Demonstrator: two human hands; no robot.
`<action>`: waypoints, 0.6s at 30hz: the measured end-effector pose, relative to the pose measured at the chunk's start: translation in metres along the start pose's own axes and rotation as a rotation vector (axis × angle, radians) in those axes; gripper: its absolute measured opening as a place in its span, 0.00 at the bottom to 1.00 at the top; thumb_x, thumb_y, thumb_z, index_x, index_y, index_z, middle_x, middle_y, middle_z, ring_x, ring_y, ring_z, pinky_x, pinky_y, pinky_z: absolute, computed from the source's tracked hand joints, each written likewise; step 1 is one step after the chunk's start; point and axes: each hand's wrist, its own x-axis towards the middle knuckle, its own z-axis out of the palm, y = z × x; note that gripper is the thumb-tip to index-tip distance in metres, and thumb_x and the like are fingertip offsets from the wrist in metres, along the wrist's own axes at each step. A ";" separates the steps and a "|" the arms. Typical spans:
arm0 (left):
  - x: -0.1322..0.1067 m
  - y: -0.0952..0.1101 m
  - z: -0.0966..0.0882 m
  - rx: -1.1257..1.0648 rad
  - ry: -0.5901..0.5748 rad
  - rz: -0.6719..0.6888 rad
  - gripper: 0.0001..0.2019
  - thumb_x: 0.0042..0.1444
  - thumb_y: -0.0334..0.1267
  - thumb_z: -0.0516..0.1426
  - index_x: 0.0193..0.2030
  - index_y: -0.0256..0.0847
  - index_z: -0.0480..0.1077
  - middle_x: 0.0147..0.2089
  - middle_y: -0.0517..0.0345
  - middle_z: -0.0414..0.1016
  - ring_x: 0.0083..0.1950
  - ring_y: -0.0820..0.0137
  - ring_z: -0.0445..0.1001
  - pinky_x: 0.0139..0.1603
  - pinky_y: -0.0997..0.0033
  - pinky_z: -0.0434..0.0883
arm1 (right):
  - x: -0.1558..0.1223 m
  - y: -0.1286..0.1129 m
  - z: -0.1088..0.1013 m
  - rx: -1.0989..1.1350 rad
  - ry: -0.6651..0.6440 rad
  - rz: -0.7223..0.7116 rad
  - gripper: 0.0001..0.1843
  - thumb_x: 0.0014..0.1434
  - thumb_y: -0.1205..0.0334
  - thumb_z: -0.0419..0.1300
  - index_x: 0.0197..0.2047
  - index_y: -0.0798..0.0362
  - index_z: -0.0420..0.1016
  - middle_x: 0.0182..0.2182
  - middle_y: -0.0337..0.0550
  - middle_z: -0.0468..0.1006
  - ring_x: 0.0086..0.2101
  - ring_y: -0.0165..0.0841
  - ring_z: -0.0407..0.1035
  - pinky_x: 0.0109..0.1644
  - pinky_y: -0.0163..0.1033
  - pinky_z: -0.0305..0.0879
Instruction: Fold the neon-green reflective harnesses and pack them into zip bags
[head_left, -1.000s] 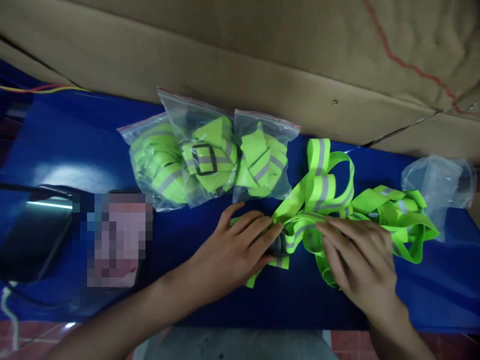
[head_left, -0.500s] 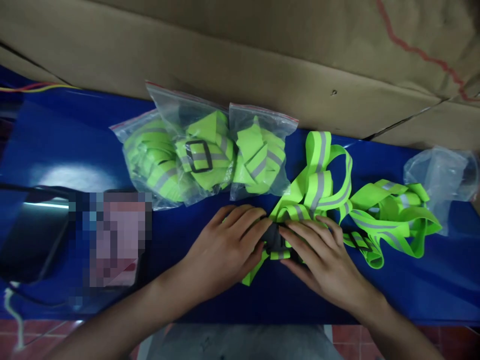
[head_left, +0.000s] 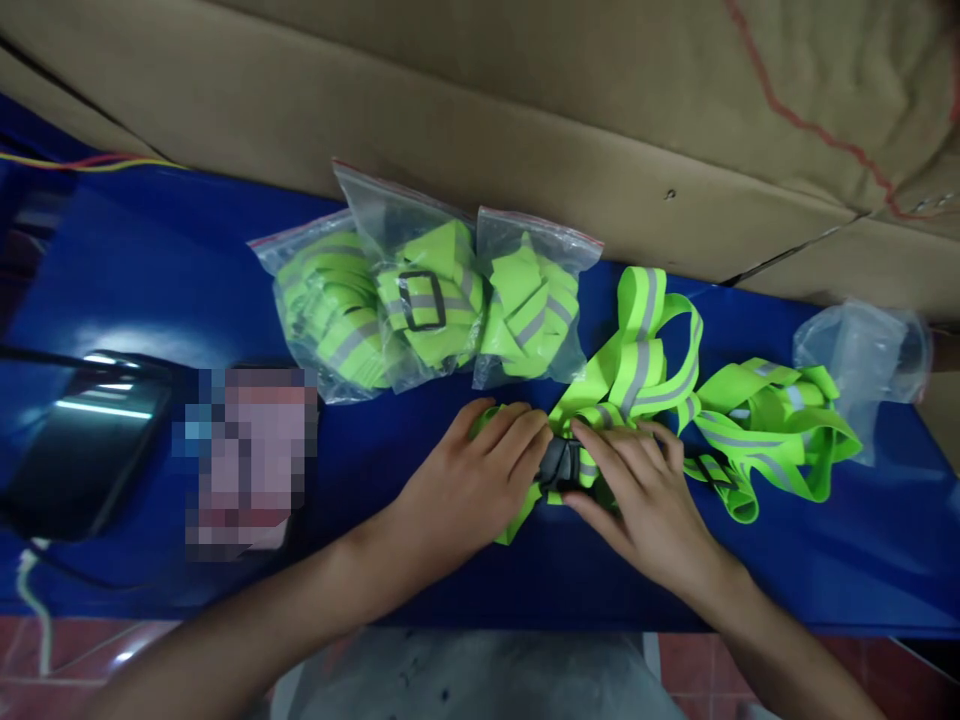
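Observation:
A loose neon-green reflective strap harness (head_left: 660, 385) with grey stripes sprawls over the blue table (head_left: 180, 280). My left hand (head_left: 469, 490) and my right hand (head_left: 645, 500) meet at its black plastic buckle (head_left: 561, 462), fingers curled and pressed on the strap on either side of it. A second heap of the same green strap (head_left: 780, 425) lies to the right of my right hand. Part of the strap sticks out below my left hand.
Three clear zip bags (head_left: 427, 300) packed with folded green straps lie behind my left hand. An empty crumpled plastic bag (head_left: 862, 355) sits at the far right. Brown cardboard (head_left: 525, 120) lines the table's back. A dark device (head_left: 82, 440) rests at the left.
My right hand has slid left from the strap pile to the buckle, meeting my left hand. The strap heap on the right now lies uncovered.

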 end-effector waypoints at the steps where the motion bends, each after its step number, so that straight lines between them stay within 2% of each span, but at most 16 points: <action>1: 0.000 0.001 0.000 0.021 -0.001 -0.005 0.14 0.69 0.28 0.54 0.59 0.31 0.73 0.58 0.49 0.79 0.59 0.58 0.77 0.59 0.52 0.74 | 0.000 -0.002 0.001 -0.007 -0.010 0.013 0.30 0.72 0.51 0.59 0.72 0.55 0.62 0.51 0.51 0.79 0.53 0.42 0.70 0.64 0.54 0.53; 5: 0.000 0.002 -0.003 0.047 -0.050 -0.044 0.12 0.69 0.30 0.55 0.57 0.32 0.73 0.56 0.49 0.78 0.57 0.58 0.78 0.59 0.51 0.75 | -0.001 -0.004 0.002 -0.007 -0.022 0.063 0.27 0.72 0.50 0.59 0.69 0.51 0.66 0.47 0.46 0.79 0.50 0.42 0.70 0.63 0.53 0.53; 8: -0.002 -0.003 -0.005 0.000 -0.070 -0.054 0.11 0.69 0.33 0.57 0.56 0.35 0.73 0.58 0.50 0.77 0.58 0.57 0.77 0.59 0.50 0.75 | -0.003 0.001 0.001 0.006 -0.015 0.084 0.25 0.71 0.44 0.59 0.64 0.49 0.69 0.47 0.44 0.79 0.49 0.41 0.71 0.60 0.52 0.53; 11: -0.004 -0.005 -0.006 -0.021 -0.040 -0.031 0.11 0.70 0.33 0.57 0.57 0.36 0.71 0.59 0.50 0.77 0.60 0.58 0.76 0.63 0.48 0.73 | -0.005 0.002 0.001 -0.007 -0.003 0.073 0.32 0.66 0.34 0.59 0.60 0.51 0.70 0.49 0.46 0.79 0.49 0.43 0.72 0.60 0.53 0.51; 13: -0.004 -0.004 -0.006 0.015 -0.023 -0.012 0.12 0.71 0.33 0.56 0.58 0.36 0.71 0.59 0.49 0.78 0.61 0.59 0.76 0.65 0.46 0.71 | -0.006 -0.001 0.002 -0.055 0.021 0.076 0.38 0.64 0.30 0.57 0.62 0.53 0.69 0.49 0.48 0.80 0.49 0.44 0.73 0.62 0.55 0.50; 15: -0.004 0.000 -0.006 0.062 -0.001 0.009 0.12 0.72 0.33 0.53 0.58 0.36 0.72 0.58 0.47 0.78 0.62 0.58 0.76 0.68 0.42 0.69 | -0.005 -0.007 0.004 -0.135 0.046 0.077 0.38 0.66 0.32 0.57 0.66 0.53 0.68 0.48 0.50 0.80 0.48 0.44 0.73 0.64 0.58 0.49; 18: -0.001 0.006 -0.011 0.107 0.005 0.023 0.13 0.72 0.35 0.52 0.56 0.37 0.74 0.61 0.44 0.77 0.68 0.53 0.71 0.73 0.28 0.61 | -0.003 -0.015 0.005 -0.237 0.061 0.031 0.32 0.71 0.41 0.57 0.66 0.56 0.70 0.47 0.52 0.81 0.49 0.45 0.73 0.67 0.60 0.48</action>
